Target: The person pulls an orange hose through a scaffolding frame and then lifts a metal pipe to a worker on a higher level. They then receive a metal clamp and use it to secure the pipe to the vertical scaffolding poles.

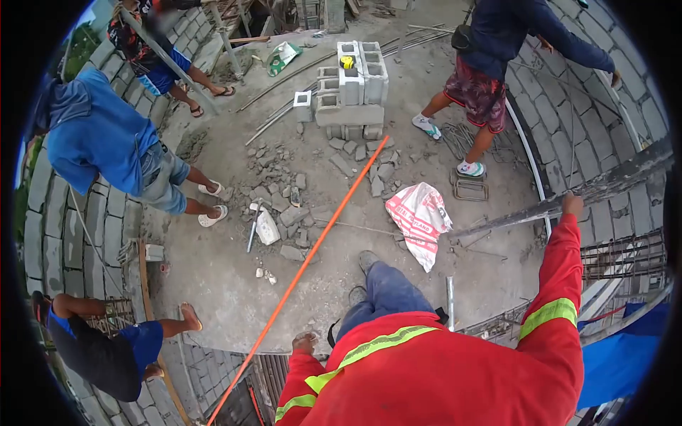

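Observation:
My right hand (572, 204) is stretched out to the right, its fingers closed around the edge of a long, dirty grey beam (604, 186) that slants up to the right. Low beside my body, my left hand (305, 343) has its fingers curled; what they hold, if anything, is too small to make out. A long orange pipe (312, 252) runs diagonally just left of that hand, apart from it. In front of my legs lies a crumpled white and red sack (420, 221). A short metal pipe (450, 302) stands close to my right side.
Hollow concrete blocks (350, 113) are stacked ahead, a yellow tape measure (347, 62) on top. Broken rubble (288, 206) covers the middle floor. Several people stand around, including one in a blue hooded top (99, 135). Bent steel rods (469, 145) lie by another person's feet.

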